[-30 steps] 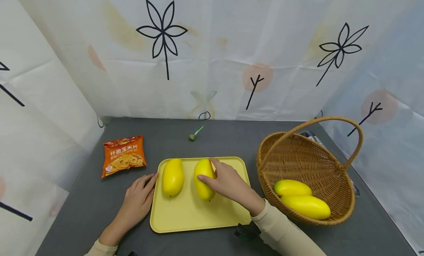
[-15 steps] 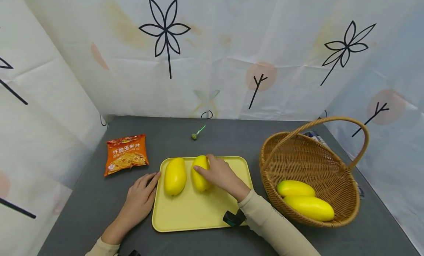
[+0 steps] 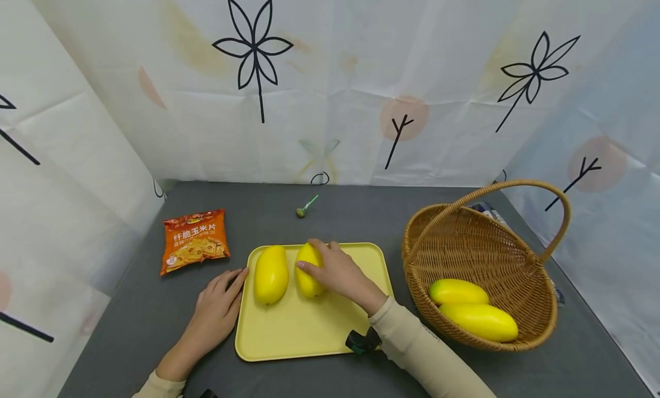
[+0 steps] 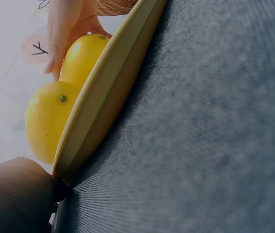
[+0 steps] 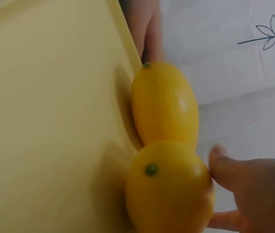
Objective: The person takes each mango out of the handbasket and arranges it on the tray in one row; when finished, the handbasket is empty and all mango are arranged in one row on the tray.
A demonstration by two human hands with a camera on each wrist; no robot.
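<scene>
A yellow tray (image 3: 289, 343) lies on the grey table and bears two yellow mangoes. My right hand (image 3: 340, 272) holds the right-hand mango (image 3: 308, 283), its thumb across the near top and a finger over the far end. Close to its left lies the other mango (image 3: 271, 276), lengthwise on the tray. My left hand (image 3: 219, 306) rests at the tray's left edge, fingers relaxed and fingertips right at the rim. In the right wrist view, the thumb (image 5: 225, 170) sits against the side of the nearer mango (image 5: 169, 194); the other fingers are mostly hidden behind it.
A wicker basket (image 3: 474, 232) with a tall handle stands right of the tray, holding two more mangoes (image 3: 479, 322). An orange snack bag (image 3: 196, 240) lies at the left. A green lollipop (image 3: 301, 212) lies behind the tray, before the white patterned curtain (image 3: 340, 60).
My right hand has moved left and slightly away from me with its mango, bringing it closer to the other one. My left hand has stayed at the tray's edge.
</scene>
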